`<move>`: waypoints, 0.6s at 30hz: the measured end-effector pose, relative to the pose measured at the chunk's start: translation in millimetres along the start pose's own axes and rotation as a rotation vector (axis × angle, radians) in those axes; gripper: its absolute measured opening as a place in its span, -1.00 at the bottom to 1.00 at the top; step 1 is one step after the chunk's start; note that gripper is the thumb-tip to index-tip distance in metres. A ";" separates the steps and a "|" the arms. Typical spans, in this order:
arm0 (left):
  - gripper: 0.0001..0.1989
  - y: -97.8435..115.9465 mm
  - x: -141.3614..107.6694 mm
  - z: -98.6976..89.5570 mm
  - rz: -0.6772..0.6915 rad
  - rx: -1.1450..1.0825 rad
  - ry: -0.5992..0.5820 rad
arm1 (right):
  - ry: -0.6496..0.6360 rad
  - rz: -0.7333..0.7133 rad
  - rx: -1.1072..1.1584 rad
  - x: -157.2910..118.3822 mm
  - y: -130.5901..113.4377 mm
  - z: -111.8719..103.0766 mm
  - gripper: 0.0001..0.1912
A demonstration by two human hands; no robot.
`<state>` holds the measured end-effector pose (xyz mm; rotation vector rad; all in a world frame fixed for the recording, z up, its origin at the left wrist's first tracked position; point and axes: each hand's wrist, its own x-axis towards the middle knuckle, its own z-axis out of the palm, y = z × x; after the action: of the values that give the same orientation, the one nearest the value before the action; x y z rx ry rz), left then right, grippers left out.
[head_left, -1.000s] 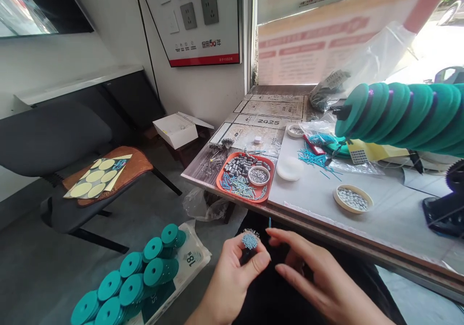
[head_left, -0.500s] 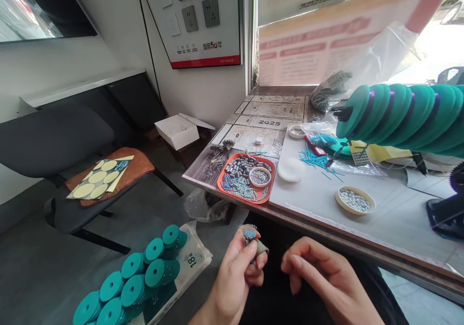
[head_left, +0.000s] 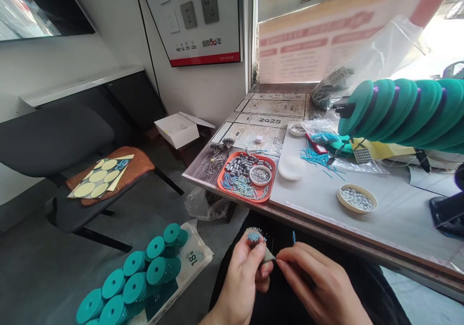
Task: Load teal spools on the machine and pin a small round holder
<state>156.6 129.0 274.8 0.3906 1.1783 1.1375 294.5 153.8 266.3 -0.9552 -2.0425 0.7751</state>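
My left hand (head_left: 248, 267) is closed around a small bundle of thin pieces (head_left: 254, 236) with blue and pale ends, partly wrapped in a grey-green strip (head_left: 268, 256). To its right, my right hand (head_left: 315, 276) is pinched with thumb and forefinger at the strip's edge; what lies between the fingertips is too small to make out. A tiny blue rod (head_left: 294, 237) shows just above the right forefinger, and what holds it there cannot be seen. Both hands are over the lap, in front of the table edge.
On the table (head_left: 203, 170) sits an orange tray (head_left: 220, 182) of small metal and blue parts. A round dish (head_left: 339, 200) of grey pellets lies right. Teal foam discs (head_left: 387, 107) hang on a rod. More teal spools (head_left: 134, 286) stand lower left, near a chair (head_left: 108, 204).
My right hand has moved left and its fingertips now meet the strip's edge. The bundle in my left hand shifted slightly right and down. The tiny blue rod has come into view.
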 end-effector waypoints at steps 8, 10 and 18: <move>-0.58 -3.9 1.1 -1.3 0.055 0.057 -0.005 | -0.049 -0.009 -0.020 1.0 0.0 1.6 -0.81; -0.57 -3.6 0.9 -1.2 0.069 0.068 0.000 | -0.048 -0.015 -0.009 1.4 -0.1 1.6 -0.80; -0.59 -7.1 2.0 -5.0 0.113 0.123 0.000 | -0.063 -0.008 -0.035 -0.4 1.9 3.2 -0.80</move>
<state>155.6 126.1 266.4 0.5570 1.2426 1.1652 292.8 153.8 263.0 -0.9521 -2.1189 0.7764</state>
